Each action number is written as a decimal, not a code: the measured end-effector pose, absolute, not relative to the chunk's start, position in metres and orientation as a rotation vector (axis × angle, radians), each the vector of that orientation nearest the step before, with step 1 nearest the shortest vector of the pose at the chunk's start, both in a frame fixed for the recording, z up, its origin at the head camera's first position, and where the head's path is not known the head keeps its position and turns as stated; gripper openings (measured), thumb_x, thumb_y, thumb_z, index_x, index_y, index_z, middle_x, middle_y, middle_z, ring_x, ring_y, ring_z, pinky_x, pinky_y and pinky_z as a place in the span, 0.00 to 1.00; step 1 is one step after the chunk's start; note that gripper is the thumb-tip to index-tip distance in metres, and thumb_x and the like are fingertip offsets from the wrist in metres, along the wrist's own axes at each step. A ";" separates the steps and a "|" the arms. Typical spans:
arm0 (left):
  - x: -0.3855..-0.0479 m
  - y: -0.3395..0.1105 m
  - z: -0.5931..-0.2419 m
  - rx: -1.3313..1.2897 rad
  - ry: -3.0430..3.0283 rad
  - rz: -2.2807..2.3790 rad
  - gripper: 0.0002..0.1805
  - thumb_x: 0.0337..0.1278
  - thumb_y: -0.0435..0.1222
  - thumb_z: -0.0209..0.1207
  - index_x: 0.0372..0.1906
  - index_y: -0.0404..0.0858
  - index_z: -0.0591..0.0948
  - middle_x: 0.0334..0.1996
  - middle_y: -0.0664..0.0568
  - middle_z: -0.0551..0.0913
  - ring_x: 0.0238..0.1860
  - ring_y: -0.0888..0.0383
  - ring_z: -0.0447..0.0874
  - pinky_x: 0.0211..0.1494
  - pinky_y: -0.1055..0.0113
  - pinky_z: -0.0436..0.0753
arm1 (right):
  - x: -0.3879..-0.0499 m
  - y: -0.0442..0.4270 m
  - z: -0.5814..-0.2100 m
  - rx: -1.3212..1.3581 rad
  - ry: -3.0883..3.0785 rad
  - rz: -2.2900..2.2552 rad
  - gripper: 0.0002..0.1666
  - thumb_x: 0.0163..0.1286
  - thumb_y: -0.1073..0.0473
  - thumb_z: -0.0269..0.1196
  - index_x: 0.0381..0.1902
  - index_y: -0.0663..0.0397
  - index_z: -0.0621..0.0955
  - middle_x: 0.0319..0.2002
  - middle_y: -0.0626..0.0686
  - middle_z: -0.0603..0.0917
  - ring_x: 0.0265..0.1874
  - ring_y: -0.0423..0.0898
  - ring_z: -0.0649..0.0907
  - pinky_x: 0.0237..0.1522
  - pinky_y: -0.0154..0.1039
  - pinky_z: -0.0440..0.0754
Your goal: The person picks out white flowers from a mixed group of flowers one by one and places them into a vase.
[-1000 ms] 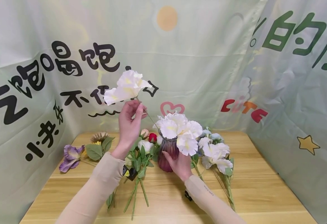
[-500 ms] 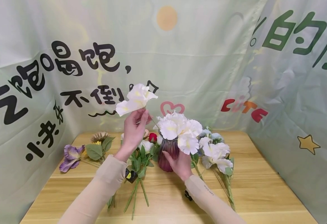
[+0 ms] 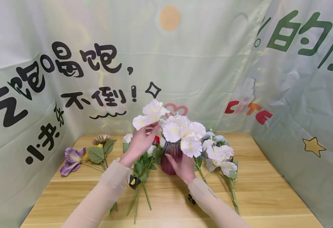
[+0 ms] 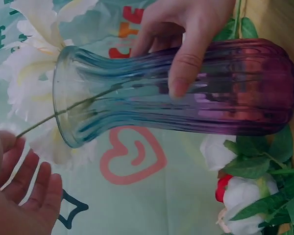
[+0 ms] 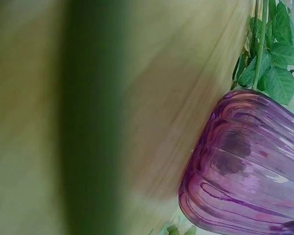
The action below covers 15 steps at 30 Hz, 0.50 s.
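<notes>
A ribbed glass vase (image 3: 168, 160), purple at its base and bluish at its flared mouth, stands upright on the table. My right hand (image 3: 185, 168) grips its side, with the thumb (image 4: 181, 81) across the glass in the left wrist view. White ruffled flowers (image 3: 180, 128) with yellow centres lean out over the rim. Just left of the mouth, my left hand (image 3: 141, 139) pinches the thin stem of another white flower (image 3: 150, 114) below its bloom. In the left wrist view that stem (image 4: 83, 103) runs down inside the vase (image 4: 137, 110); its lower end is not clear.
White roses and a red one (image 3: 156, 140) lie on the wooden table (image 3: 166, 202) left of the vase. Farther left are a purple flower (image 3: 73, 161) and a sunflower. More white flowers (image 3: 220, 156) and blue ones lie right. A printed cloth hangs behind.
My left hand has moved down and right with the white flower, closer to the vase mouth, and more of the stem is inside. My right hand stays on the vase.
</notes>
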<state>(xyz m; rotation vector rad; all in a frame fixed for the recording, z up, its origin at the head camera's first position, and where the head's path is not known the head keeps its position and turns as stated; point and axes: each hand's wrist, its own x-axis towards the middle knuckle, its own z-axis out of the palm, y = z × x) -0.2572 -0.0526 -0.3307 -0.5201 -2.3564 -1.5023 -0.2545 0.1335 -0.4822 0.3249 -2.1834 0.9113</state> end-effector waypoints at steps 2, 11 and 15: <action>-0.258 -0.054 -0.333 -0.596 -2.380 -1.457 0.17 0.71 0.40 0.59 0.58 0.36 0.81 0.53 0.42 0.86 0.55 0.45 0.86 0.60 0.51 0.85 | -0.255 0.134 -0.482 0.335 -2.175 0.916 0.50 0.60 0.45 0.74 0.72 0.56 0.64 0.66 0.62 0.75 0.67 0.59 0.76 0.66 0.57 0.76; -0.259 -0.064 -0.353 -0.671 -2.435 -1.467 0.22 0.64 0.36 0.65 0.61 0.38 0.77 0.54 0.41 0.85 0.55 0.46 0.85 0.60 0.49 0.84 | -0.255 0.133 -0.482 0.350 -2.158 0.921 0.50 0.59 0.45 0.75 0.72 0.56 0.65 0.66 0.61 0.76 0.67 0.58 0.76 0.67 0.56 0.76; -0.261 -0.069 -0.363 -0.677 -2.482 -1.452 0.19 0.65 0.35 0.64 0.58 0.36 0.78 0.50 0.39 0.86 0.54 0.43 0.86 0.61 0.46 0.84 | -0.253 0.132 -0.481 0.325 -2.170 0.929 0.47 0.59 0.45 0.75 0.69 0.57 0.67 0.62 0.61 0.79 0.64 0.58 0.79 0.63 0.56 0.79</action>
